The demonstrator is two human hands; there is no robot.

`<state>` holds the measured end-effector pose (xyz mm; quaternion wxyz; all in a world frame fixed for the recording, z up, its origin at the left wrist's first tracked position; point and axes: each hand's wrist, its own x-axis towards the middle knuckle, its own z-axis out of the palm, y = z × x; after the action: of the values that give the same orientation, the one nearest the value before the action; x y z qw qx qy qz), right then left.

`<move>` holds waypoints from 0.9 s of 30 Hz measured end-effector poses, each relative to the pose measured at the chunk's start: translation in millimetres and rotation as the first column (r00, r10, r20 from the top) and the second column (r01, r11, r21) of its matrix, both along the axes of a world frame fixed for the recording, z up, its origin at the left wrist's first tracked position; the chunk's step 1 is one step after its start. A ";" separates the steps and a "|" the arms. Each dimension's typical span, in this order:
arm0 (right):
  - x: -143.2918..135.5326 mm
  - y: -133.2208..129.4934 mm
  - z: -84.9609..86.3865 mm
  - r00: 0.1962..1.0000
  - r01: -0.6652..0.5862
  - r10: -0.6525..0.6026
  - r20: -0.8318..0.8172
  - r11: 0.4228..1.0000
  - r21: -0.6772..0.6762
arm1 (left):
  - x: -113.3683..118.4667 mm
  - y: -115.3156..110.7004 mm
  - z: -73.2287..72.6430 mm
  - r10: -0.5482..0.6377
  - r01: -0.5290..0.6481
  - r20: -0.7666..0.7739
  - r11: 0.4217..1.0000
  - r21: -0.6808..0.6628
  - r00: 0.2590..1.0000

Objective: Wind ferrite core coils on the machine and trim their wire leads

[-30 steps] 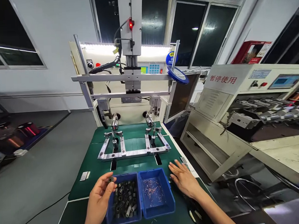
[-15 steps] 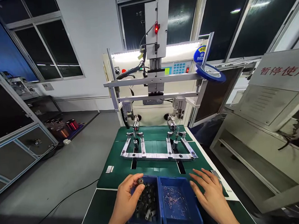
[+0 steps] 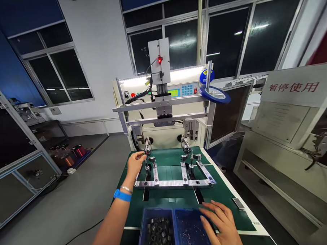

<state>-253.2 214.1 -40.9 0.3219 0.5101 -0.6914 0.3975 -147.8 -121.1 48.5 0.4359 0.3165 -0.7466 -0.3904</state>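
My left hand (image 3: 135, 163) is stretched forward to the left spindle (image 3: 147, 146) of the winding machine, its fingers pinched at the spindle's front end. Whatever they hold is too small to make out. My right hand (image 3: 220, 223) hovers over the right edge of a blue bin (image 3: 187, 212) with bits of copper wire in it, fingers spread and holding nothing. Beside that bin, another one holds many small dark metal parts (image 3: 159, 233). The right spindle (image 3: 185, 145) has nothing touching it.
A silver metal frame (image 3: 170, 183) with upright pins spans the green work surface (image 3: 169, 205). A small metal block (image 3: 238, 203) lies at the right edge. Behind stand the machine's crossbars (image 3: 168, 101) and keypad (image 3: 187, 90). A grey cabinet (image 3: 282, 113) is at the right.
My left hand has moved forward from above the parts bin, where it held a small round part, to the left spindle. My right hand stays near the wire bin. The view has tilted up.
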 end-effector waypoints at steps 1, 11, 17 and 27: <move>-0.2 2.0 0.0 1.000 0.004 -0.004 -0.006 1.000 0.004 | -9.4 -12.0 3.2 0.022 -0.022 0.018 1.000 -0.011 1.000; -0.8 7.9 5.0 0.999 0.049 -0.050 -0.013 0.998 -0.037 | -15.4 -38.3 -16.8 0.060 -0.032 0.237 0.992 -0.121 0.970; -1.0 8.1 4.0 0.999 0.043 -0.043 -0.006 0.998 -0.042 | -13.5 -34.6 -25.0 0.065 -0.015 0.239 0.979 -0.204 0.969; 1.1 11.2 3.7 0.998 0.045 -0.044 0.049 0.999 -0.018 | -8.8 -41.8 -16.9 0.026 0.062 0.325 0.965 -0.257 0.945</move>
<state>-252.1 225.3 -37.2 0.3185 0.4818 -0.7064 0.4092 -156.5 -162.9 31.6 0.3413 0.3090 -0.8563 -0.2341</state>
